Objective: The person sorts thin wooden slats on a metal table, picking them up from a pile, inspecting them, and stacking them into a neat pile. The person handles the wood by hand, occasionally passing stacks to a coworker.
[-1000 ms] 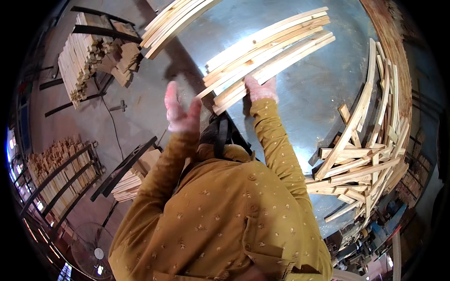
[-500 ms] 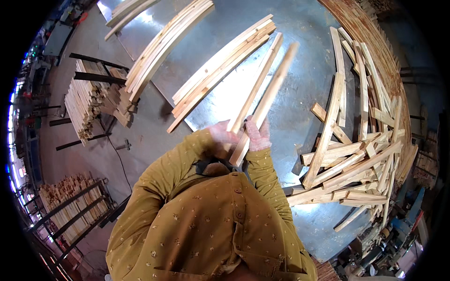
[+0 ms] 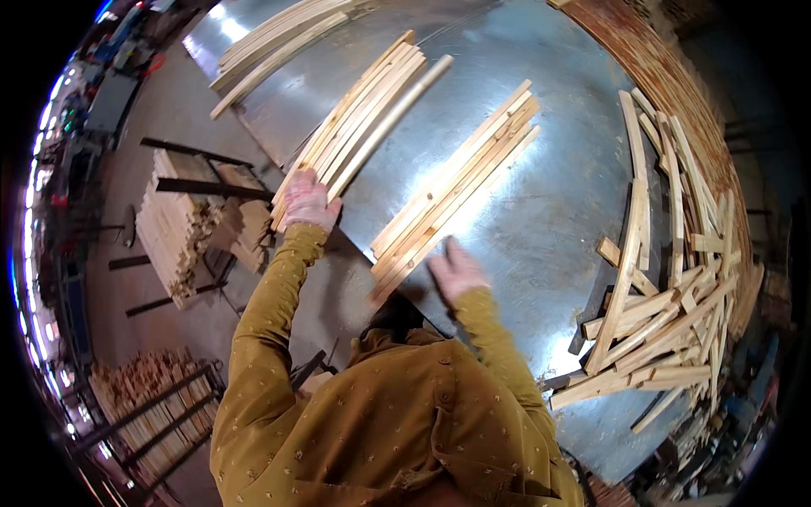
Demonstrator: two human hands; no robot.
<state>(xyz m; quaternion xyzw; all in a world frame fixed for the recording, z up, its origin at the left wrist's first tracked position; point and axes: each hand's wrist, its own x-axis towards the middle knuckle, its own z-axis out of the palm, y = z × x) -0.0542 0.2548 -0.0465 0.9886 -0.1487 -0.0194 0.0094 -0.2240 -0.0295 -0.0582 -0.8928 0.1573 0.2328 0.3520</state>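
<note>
My left hand (image 3: 308, 203), in a pinkish glove, lies over the near end of a row of pale wooden strips (image 3: 359, 110), its thumb on the right side beside the rightmost strip (image 3: 393, 122). The far part of that strip stands a little apart from the others. Just right of the near end of a second group of wooden strips (image 3: 456, 186) is my right hand (image 3: 459, 269), slightly blurred, with fingers stretched and nothing in them. Both groups lie slanted on the shiny metal table (image 3: 515, 253).
More strips (image 3: 283, 46) lie at the far left of the table. A jumbled heap of wooden pieces (image 3: 667, 313) covers its right side. Left of the table, black metal racks (image 3: 194, 186) hold stacked wood, and another wood stack (image 3: 152, 406) stands lower left.
The two strips that were in my hands are now down on the table, one apparently with each group. My left hand has moved left onto the left row; the right is now empty.
</note>
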